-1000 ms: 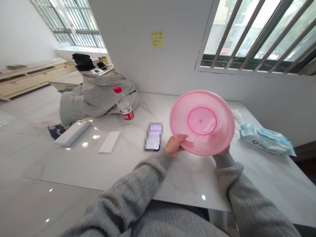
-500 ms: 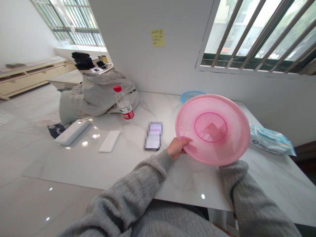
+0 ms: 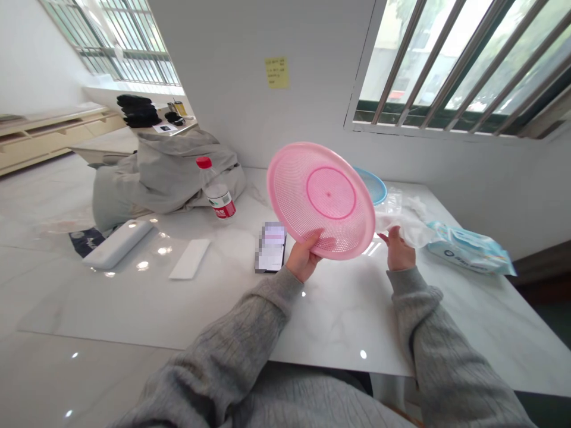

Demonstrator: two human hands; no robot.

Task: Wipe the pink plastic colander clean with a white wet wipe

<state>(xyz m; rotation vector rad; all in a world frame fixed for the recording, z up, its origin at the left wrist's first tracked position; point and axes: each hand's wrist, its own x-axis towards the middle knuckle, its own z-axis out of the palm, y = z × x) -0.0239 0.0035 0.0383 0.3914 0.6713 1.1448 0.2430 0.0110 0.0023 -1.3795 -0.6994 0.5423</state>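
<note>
Pink round plastic mesh basket (image 3: 321,199) is held clear of the white marble counter (image 3: 348,315), tilted steeply on edge with its flat base facing the person. Left hand (image 3: 303,258) has its grip closed on the basket's lower rim, thumb on the near face and fingers behind. Right hand (image 3: 399,252) is just beside the rim, apart from it, its grip closed on a crumpled white wipe (image 3: 404,223). A light blue plastic bowl (image 3: 373,185) sits on the counter behind the basket, partly hidden by it. A pale blue pack of wet wipes (image 3: 468,249) lies to the right. A dark phone (image 3: 270,254) lies left of the left hand, with a red-capped clear plastic bottle (image 3: 215,190) and a heaped grey jacket (image 3: 165,172) beyond.
</note>
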